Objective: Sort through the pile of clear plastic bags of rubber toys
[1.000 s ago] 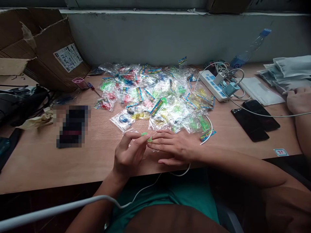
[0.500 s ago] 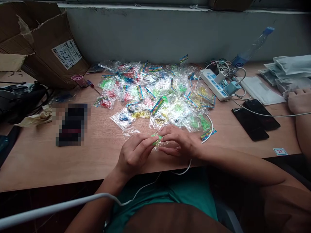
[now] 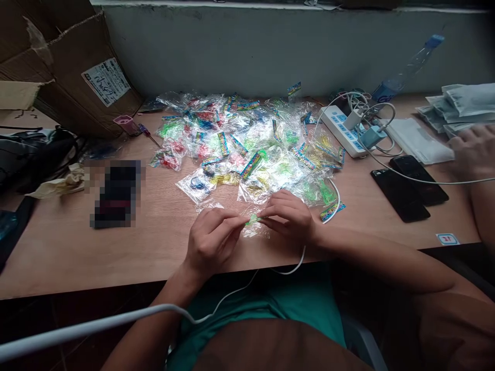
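My left hand point(image 3: 211, 242) and my right hand point(image 3: 288, 216) meet over the wooden table point(image 3: 154, 242) near its front edge. Both pinch a small clear plastic packet with a green piece inside point(image 3: 253, 221); the fingers are curled tightly around its ends. Just beyond my hands lies a big pile of similar clear packets point(image 3: 251, 149) with green, red, blue and yellow items and colourful header cards. One loose header card point(image 3: 331, 211) lies to the right of my right hand.
A torn cardboard box point(image 3: 65, 67) stands at the back left. A power strip point(image 3: 344, 131) with chargers and cables, two dark phones point(image 3: 410, 185) and a water bottle point(image 3: 406, 67) lie to the right. Another person's hand point(image 3: 469, 152) rests by grey bags point(image 3: 464, 103).
My right hand went from lying flat with fingers stretched out to curled in a pinch on the green packet. Both hands shifted slightly to the right. The other person's hand moved up the table.
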`<state>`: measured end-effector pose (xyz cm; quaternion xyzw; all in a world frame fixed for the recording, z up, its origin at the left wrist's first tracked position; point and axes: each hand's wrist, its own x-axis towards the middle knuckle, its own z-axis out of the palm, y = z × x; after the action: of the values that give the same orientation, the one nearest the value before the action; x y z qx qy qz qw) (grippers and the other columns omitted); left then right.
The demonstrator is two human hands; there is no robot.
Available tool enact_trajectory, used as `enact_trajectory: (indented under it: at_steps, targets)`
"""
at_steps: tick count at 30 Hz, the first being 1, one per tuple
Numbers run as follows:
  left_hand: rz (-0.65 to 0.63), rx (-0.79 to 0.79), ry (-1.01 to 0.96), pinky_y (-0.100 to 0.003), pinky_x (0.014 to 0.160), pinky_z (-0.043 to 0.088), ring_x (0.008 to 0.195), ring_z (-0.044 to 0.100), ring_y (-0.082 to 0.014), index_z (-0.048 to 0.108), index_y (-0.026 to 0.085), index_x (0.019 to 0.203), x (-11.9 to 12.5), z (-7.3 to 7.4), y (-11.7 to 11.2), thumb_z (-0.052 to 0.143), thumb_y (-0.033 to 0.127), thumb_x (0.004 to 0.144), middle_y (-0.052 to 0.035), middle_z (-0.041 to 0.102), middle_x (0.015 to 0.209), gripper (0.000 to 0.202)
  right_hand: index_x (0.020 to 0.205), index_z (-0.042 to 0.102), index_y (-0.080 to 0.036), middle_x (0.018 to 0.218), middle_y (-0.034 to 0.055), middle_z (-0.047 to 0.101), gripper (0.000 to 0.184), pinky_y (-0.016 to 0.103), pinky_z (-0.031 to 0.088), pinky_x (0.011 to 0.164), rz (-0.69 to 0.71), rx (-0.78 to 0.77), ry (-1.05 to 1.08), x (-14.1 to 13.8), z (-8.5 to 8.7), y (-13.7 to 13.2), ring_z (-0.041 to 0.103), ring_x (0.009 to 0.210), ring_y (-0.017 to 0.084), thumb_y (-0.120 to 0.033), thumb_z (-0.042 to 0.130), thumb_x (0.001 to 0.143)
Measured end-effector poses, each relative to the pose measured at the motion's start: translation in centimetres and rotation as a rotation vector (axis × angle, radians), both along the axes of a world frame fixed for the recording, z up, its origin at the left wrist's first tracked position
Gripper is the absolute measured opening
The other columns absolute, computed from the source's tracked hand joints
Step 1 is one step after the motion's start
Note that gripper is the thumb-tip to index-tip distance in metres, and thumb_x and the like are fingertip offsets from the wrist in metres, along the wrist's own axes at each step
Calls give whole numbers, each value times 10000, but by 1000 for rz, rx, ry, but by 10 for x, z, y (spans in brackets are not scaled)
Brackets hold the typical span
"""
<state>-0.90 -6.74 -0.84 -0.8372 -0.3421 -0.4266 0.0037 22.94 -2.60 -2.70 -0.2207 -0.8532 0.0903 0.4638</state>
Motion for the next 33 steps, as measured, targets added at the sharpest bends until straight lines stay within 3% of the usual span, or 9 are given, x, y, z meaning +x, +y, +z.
enact_trajectory:
  at_steps: [8, 17, 23, 27, 33]
  targets:
    - [184, 23, -92, -343, 775, 464, 853, 694, -193, 712, 240, 1070, -3, 0, 1, 752, 153, 939, -26, 752, 934, 162, 983, 655, -252, 769, 15, 678, 27, 359, 488, 676, -178, -66, 133, 15, 3, 15, 633, 705, 193, -262, 651, 1008]
    - [67, -7, -68, -351, 794, 454, 836, 711, -182, 704, 242, 977, -3, 1, 2, 747, 121, 934, -3, 782, 912, 135, 1011, 604, -260, 828, 8, 660, 25, 347, 528, 684, -193, -117, 218, 16, 1, 15, 635, 749, 178, -252, 592, 1031]
    - [97, -77, -178, -355, 804, 496, 823, 701, -179, 675, 241, 990, -5, -4, -2, 718, 157, 957, 1, 746, 867, 100, 1021, 619, -265, 896, 7, 690, 84, 349, 587, 688, -330, -185, 320, 21, 1, 21, 705, 773, 174, -348, 620, 1030]
    - [77, -224, -435, -380, 850, 549, 902, 691, -193, 600, 234, 1050, -4, -9, -4, 606, 237, 1026, -38, 702, 958, 25, 1013, 584, -269, 877, -12, 645, 143, 357, 601, 685, -357, -242, 413, 22, 2, 28, 727, 767, 171, -405, 625, 1031]
    - [37, -230, -806, -396, 780, 553, 912, 602, -228, 516, 259, 952, -4, -5, 1, 541, 334, 997, -61, 609, 957, 91, 1020, 503, -283, 757, -46, 619, 213, 306, 566, 569, -377, -263, 586, 22, 7, 34, 708, 639, 149, -473, 597, 1046]
